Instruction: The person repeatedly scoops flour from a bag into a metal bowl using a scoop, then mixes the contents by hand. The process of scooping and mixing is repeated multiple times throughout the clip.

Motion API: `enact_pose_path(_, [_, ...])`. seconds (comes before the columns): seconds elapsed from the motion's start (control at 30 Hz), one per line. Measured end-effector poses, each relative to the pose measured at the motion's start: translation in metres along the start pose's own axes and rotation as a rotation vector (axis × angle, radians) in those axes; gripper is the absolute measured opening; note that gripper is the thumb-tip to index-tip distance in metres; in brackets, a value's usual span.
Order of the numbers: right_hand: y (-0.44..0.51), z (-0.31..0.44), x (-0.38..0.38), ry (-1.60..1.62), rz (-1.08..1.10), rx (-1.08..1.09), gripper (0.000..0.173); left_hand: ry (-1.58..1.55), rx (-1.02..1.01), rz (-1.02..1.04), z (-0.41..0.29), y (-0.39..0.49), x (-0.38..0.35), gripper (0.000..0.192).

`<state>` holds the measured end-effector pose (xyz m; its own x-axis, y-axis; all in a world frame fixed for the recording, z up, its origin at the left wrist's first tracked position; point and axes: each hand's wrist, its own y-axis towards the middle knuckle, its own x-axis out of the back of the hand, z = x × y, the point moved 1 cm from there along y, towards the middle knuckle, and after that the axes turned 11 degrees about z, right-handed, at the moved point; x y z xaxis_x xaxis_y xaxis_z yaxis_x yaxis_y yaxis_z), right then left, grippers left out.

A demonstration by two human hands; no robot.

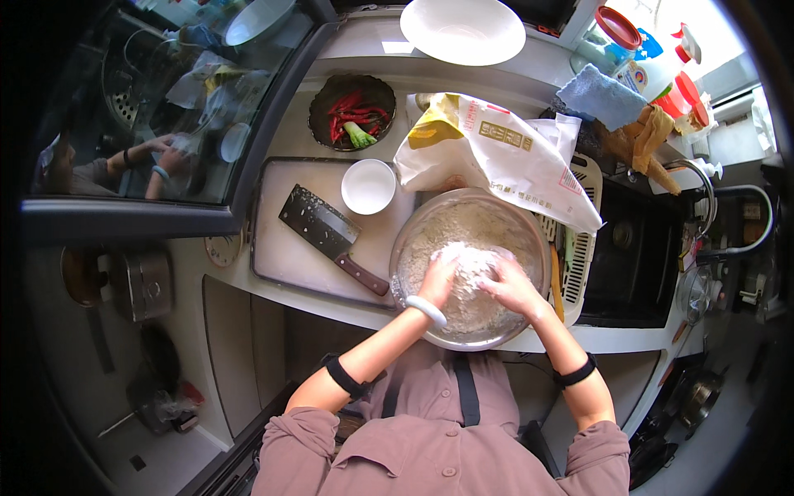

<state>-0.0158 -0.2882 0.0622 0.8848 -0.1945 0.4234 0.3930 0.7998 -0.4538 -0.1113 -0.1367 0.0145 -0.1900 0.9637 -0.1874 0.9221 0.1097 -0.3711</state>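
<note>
A round steel mixing bowl (543, 248) at the counter's front edge contains pale, crumbly flour (462, 217). Both hands are down inside it, facing each other. My left hand (439, 280), below a pale bangle, grips loose white flour at the bowl's middle. Opposite it, my right hand (512, 286) has curled fingers in the same heap, with the thumb towards the left hand. Flour coats the fingers and partly hides their tips. Just behind the bowl leans a white and yellow flour bag (496, 149) bearing writing.
Left of the bowl, a cleaver (322, 220) and small white bowl (368, 186) rest on a cutting board (291, 248). Behind are red chillies (356, 116) on a dark plate. A cream rack (583, 266) and black sink (626, 273) lie right. An angled glass pane (186, 93) reaches in left.
</note>
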Motion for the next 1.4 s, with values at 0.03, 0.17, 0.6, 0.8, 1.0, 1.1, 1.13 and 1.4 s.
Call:
enact_pose_path(0.03, [-0.009, 0.001, 0.002, -0.150, -0.035, -0.025, 0.052, 0.021, 0.023, 0.009, -0.002, -0.007, -0.003, 0.042])
enact_pose_path(0.17, [-0.005, -0.003, 0.013, 0.136, -0.134, -0.102, 0.052, 0.052, 0.090, 0.057, -0.008, -0.024, 0.001, 0.054])
enact_pose_path(0.6, [0.123, 0.031, -0.024, -0.211, 0.011, -0.352, 0.046, -0.216, 0.217, -0.073, -0.009, -0.033, 0.057, 0.055])
enact_pose_path(0.8, [0.074, 0.041, -0.040, -0.568, 0.163, -0.046, 0.036, -0.250, 0.100, -0.069, -0.004, -0.026, 0.060, 0.054])
enact_pose_path(1.0, [-0.003, 0.018, -0.004, -0.250, 0.012, -0.135, 0.038, -0.319, 0.182, -0.138, -0.027, -0.031, 0.047, 0.057])
enact_pose_path(1.1, [-0.021, -0.013, 0.011, 0.331, -0.125, -0.210, 0.049, -0.415, 0.266, -0.172, -0.035, -0.038, 0.035, 0.060])
enact_pose_path(1.13, [-0.021, -0.021, 0.008, 0.478, -0.185, -0.260, 0.052, -0.459, 0.293, -0.178, -0.033, -0.037, 0.032, 0.061])
enact_pose_path(1.4, [0.007, -0.066, -0.023, 1.342, -0.214, -0.523, 0.062, -0.409, 0.517, -0.323, 0.049, -0.008, 0.041, 0.057])
